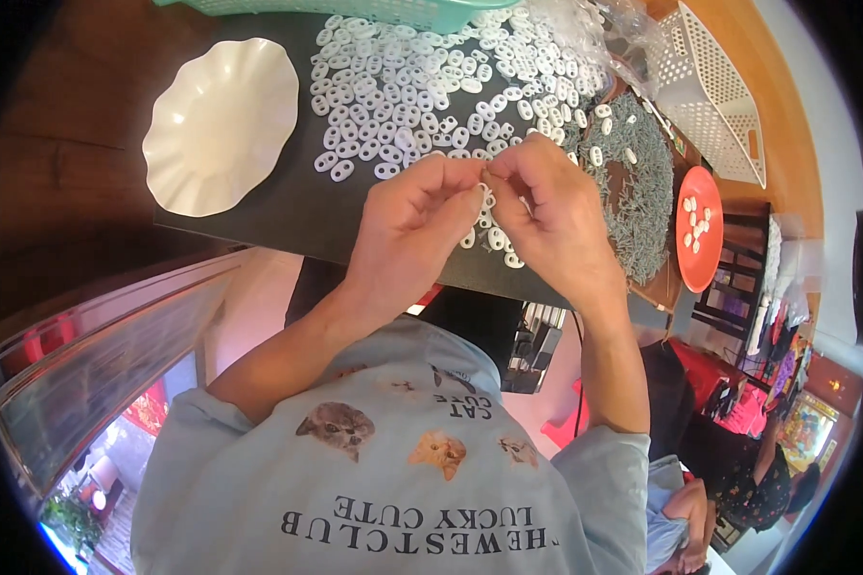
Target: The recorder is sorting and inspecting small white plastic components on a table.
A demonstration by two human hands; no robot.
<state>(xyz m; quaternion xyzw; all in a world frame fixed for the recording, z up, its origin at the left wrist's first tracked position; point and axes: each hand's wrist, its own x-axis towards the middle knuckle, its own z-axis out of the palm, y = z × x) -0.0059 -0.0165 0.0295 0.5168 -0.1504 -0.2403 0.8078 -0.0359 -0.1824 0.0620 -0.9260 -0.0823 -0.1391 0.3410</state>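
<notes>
My left hand point(403, 230) and my right hand point(558, 218) meet over the front part of the dark table, fingertips nearly touching. Between the left thumb and fingers is pinched a small white oval plastic piece with two holes point(487, 195), partly hidden by the fingers. The right thumb and forefinger are closed against it; whatever they grip is too small and covered to name. Many similar white pieces point(384, 105) lie spread beyond my hands, with several more just below the fingertips. Right of my right hand is a heap of thin grey screw-like pieces point(647, 220).
A white wavy-edged dish point(216, 129) stands at the left on the dark table point(249, 227). A green basket point(355, 8) is at the far edge. On the right are a white perforated basket point(705, 96) and a red plate point(688, 259) with several white pieces. Another person point(686, 508) sits at lower right.
</notes>
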